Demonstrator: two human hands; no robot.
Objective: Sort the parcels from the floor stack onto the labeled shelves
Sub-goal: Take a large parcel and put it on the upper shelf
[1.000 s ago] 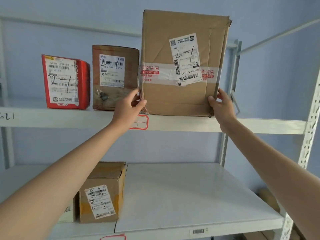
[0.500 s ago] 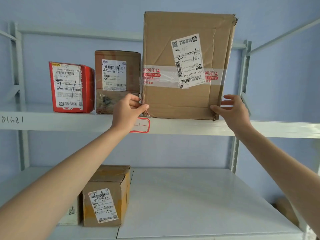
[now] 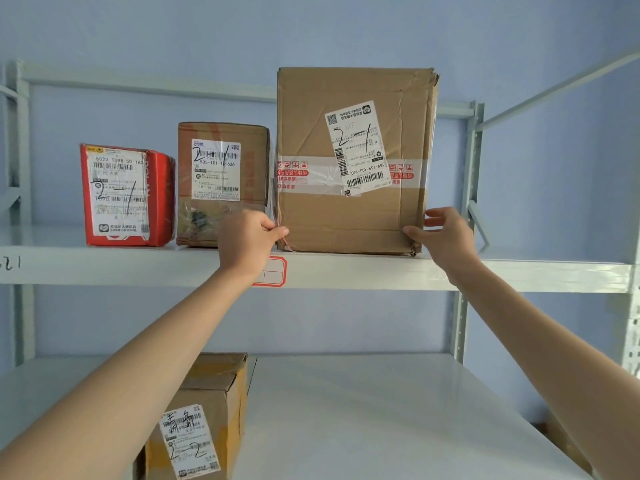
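A tall brown cardboard parcel (image 3: 353, 216) marked "2-1" stands upright on the upper shelf (image 3: 381, 271). My left hand (image 3: 247, 239) pinches its lower left edge, thumb on the front face and fingers curled at the side. At the lower right corner my right hand (image 3: 446, 235) touches the front with its thumb, and its fingers lie loosely stretched beside the box's right side. Left of this parcel stand a smaller brown box (image 3: 221, 174) and a red box (image 3: 124, 195), both also marked "2-1".
On the lower shelf (image 3: 363, 417), at the left, sits a brown box (image 3: 204, 427) labelled "2-2". A red-bordered tag (image 3: 273, 271) hangs on the upper shelf's front edge. White uprights (image 3: 467, 188) frame the rack on the right, against a blue wall.
The tall parcel now rests flat on the upper shelf. My right hand has loosened from a grip on the right edge to a light touch. My left hand stays at the left edge.
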